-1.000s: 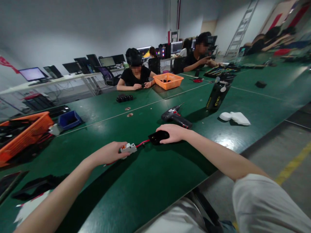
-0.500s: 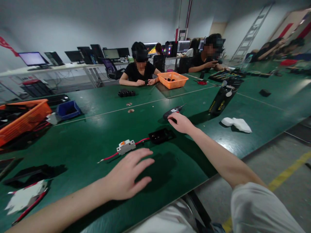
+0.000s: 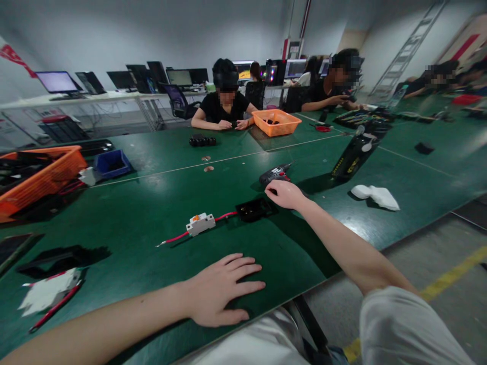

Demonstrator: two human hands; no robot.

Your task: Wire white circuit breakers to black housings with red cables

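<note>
My left hand (image 3: 224, 290) lies with spread fingers on the green table near its front edge and holds nothing. My right hand (image 3: 288, 195) is curled, thumb and fingertips together, just in front of a small dark power drill (image 3: 274, 175). What it pinches, if anything, is hidden. Below and left of this hand lies an open black plastic casing (image 3: 251, 210). A red wire (image 3: 226, 216) joins it to a white circuit breaker (image 3: 201, 224) with an orange switch. A second red wire (image 3: 173, 240) runs out of the breaker's left side to a bare end.
An orange basket (image 3: 81, 158) and a blue bin (image 3: 114, 165) stand left. Nearer lie a black frame (image 3: 49, 263) and another white breaker (image 3: 53, 291). Rightward are a black bottle (image 3: 352, 159) and white cloth (image 3: 376, 196). Across the table a person works beside an orange basket (image 3: 279, 130).
My left hand has come down and toward me, from hovering beside the breaker to resting on the table. My right hand has shifted slightly away from the drill. The view has turned a little.
</note>
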